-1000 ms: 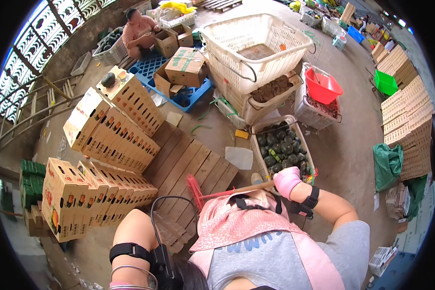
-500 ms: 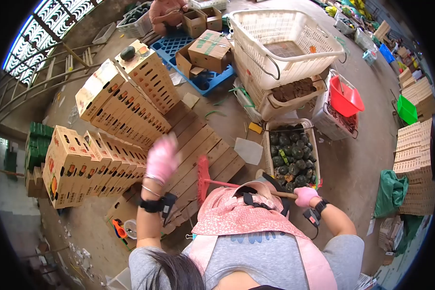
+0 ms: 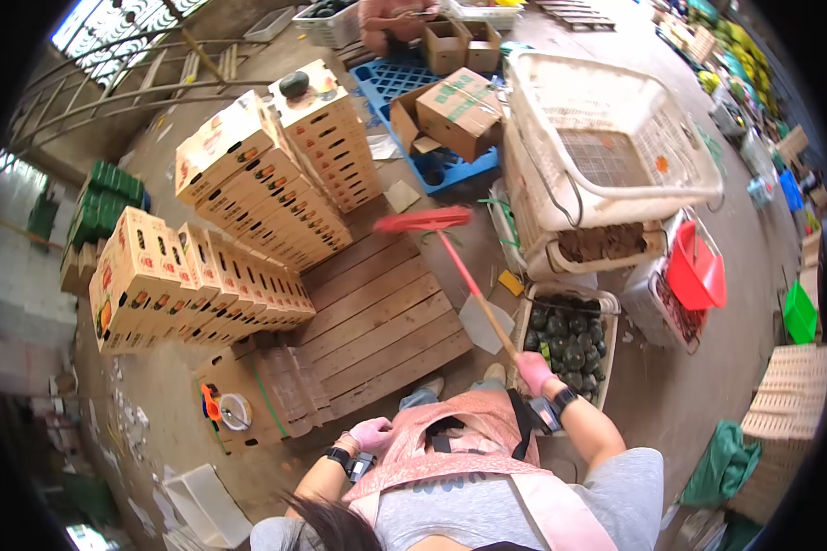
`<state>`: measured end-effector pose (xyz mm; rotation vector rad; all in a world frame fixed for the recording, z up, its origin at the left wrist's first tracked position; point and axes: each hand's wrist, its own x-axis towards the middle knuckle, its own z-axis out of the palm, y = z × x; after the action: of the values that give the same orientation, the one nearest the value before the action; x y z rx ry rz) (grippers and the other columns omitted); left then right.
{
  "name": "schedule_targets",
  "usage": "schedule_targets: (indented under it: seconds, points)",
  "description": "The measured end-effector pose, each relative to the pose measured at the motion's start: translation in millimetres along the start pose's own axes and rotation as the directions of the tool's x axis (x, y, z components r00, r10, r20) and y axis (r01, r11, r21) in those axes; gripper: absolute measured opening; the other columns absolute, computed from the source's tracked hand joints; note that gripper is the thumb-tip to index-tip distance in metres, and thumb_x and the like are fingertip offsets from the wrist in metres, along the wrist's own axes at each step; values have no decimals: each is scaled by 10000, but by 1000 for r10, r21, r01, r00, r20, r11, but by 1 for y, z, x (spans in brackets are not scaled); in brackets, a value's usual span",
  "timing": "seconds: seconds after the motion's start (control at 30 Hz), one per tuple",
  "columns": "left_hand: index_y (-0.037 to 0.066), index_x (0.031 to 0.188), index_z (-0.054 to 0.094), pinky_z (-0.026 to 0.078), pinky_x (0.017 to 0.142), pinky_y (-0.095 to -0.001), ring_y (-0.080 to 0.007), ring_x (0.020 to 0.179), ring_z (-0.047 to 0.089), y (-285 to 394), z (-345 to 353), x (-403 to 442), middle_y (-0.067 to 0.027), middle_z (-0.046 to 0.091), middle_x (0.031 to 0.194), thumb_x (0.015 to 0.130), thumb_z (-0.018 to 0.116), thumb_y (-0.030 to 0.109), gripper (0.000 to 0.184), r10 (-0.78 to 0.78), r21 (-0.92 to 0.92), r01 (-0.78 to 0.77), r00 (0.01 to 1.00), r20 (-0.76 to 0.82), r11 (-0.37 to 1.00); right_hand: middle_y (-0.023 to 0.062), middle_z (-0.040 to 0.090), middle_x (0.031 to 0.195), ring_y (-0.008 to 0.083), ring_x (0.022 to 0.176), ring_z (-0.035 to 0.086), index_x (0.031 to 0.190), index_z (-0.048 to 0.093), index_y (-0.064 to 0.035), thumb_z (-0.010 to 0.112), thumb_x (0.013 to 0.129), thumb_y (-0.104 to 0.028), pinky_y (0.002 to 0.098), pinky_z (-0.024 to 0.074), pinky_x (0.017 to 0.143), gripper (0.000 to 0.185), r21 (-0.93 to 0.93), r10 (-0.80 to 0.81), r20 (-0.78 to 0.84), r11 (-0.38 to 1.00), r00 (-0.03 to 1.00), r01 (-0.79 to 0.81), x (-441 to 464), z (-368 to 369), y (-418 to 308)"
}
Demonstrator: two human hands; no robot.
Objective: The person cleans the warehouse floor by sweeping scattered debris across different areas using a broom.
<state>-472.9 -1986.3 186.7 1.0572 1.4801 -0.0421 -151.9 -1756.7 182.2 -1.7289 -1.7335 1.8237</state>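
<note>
Evidently the right hand (image 3: 534,372), in a pink glove, was clenched around the wooden end of a broom (image 3: 473,286), whose red head hung out beyond the pallet's far edge. The left hand (image 3: 371,433), gloved alike, was curled beside the pink apron (image 3: 478,413); whether it pinched anything I could not tell. Held one-handed near its end, the long handle seemed likely to twist, and a wide swing might have knocked the printed cartons (image 3: 276,202) at left or the stacked baskets at right. A bump there could have sent the rounded, dark green squash (image 3: 294,84) rolling off its carton top. Bristles might also have snagged between the rough, flat planks of the wooden pallet (image 3: 377,326), and its raised edge near the shoes (image 3: 496,372) risked a stumble. By the right hand stood a pale plastic crate (image 3: 574,290) packed with glossy, dark squashes; past it rose a white latticed basket (image 3: 535,179) with a wire handle, a smooth red basin (image 3: 696,266) and, beyond the cartons, a gridded blue plastic pallet (image 3: 482,170).
</note>
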Motion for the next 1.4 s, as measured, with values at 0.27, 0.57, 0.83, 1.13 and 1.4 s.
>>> schedule_targets:
  seconds: [0.27, 0.57, 0.83, 1.13, 1.4]
  points:
    - [43, 992, 542, 400, 794, -278, -186, 887, 517, -41, 73, -22, -102, 562, 944, 755, 539, 255, 318, -158, -383, 54, 956, -247, 922, 82, 394, 443, 173, 321, 368, 595, 416, -37, 379, 769, -222, 284, 266, 292, 257, 452, 336, 128, 818, 933, -357, 171, 66, -68]
    - [9, 998, 529, 429, 673, -246, -117, 737, 513, -111, 153, -86, -45, 564, 825, 770, 540, 213, 306, -458, -739, 306, 889, -4, 600, 201, 562, 903, 332, 894, 530, 882, 529, -29, 437, 784, -304, 385, 427, 755, 306, 53, 411, -314, 908, 856, -417, 213, 202, -48]
    - [48, 1022, 526, 441, 622, -250, -124, 711, 525, -103, 84, -78, -74, 567, 849, 778, 530, 231, 304, -456, -724, 252, 885, -96, 642, 178, 537, 992, 317, 939, 515, 981, 501, -97, 431, 802, -313, 409, 423, 777, 289, -500, 295, -362, 740, 885, -451, 165, 83, 5]
    - [30, 947, 558, 424, 760, -281, -183, 847, 537, -72, 45, -26, -100, 580, 894, 733, 543, 205, 277, -243, -499, 59, 918, -313, 865, 116, 598, 727, 287, 688, 589, 999, 482, -69, 429, 805, -241, 388, 464, 584, 264, -989, -122, -147, 21, 982, -146, 38, -128, -82]
    - [45, 925, 570, 425, 740, -269, -170, 815, 548, -32, 62, 34, -100, 590, 890, 703, 560, 223, 285, -168, -629, -29, 953, -251, 777, 146, 581, 697, 302, 650, 576, 893, 546, -150, 491, 754, -244, 409, 467, 570, 176, -967, -246, -240, 144, 939, -209, -80, -150, -99]
